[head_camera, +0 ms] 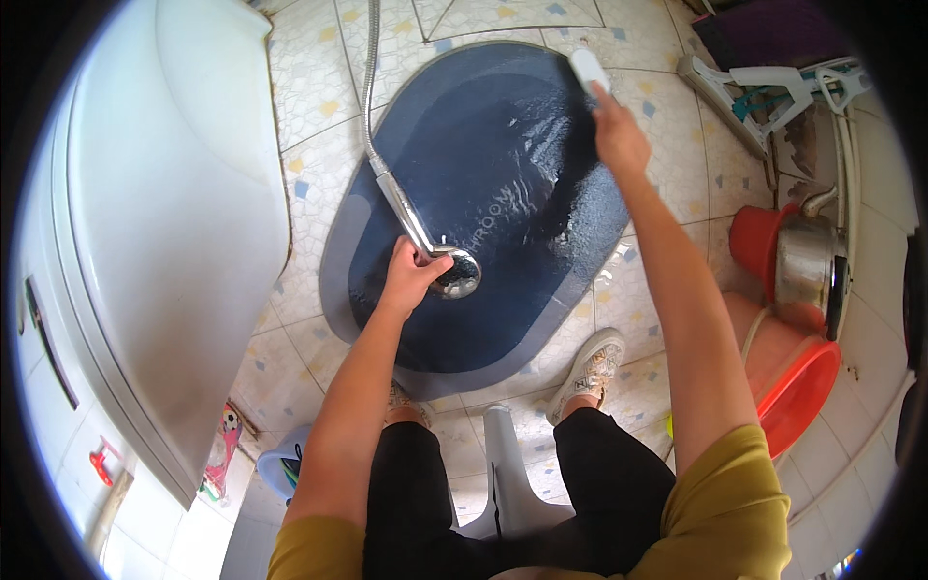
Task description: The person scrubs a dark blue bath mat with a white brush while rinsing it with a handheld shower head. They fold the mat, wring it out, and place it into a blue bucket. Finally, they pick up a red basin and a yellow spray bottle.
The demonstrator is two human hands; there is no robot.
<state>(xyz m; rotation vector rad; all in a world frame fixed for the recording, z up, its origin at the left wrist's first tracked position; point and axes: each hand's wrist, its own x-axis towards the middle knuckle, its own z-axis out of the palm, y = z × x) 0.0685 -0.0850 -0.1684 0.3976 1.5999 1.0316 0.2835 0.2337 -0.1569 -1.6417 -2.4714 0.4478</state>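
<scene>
A dark blue-grey oval bath mat (449, 167) lies on the tiled floor, wet on its right part and bearing pale lettering. My left hand (409, 279) grips the chrome shower head (458, 274) by its neck, low over the mat's middle. From its handle a metal hose (368, 80) runs to the picture's top edge. At the mat's upper right rim, my right hand (621, 138) holds a white brush (589, 70); its underside is hidden.
A white bathtub (210, 145) borders the left. On the right stand a squeegee mop head (725, 109), a red bucket (750, 235), a steel pot (805, 268) and a red basin (805, 391). A grey plastic stool (507, 464) is between my legs, a pale blue basin (275, 467) beside them.
</scene>
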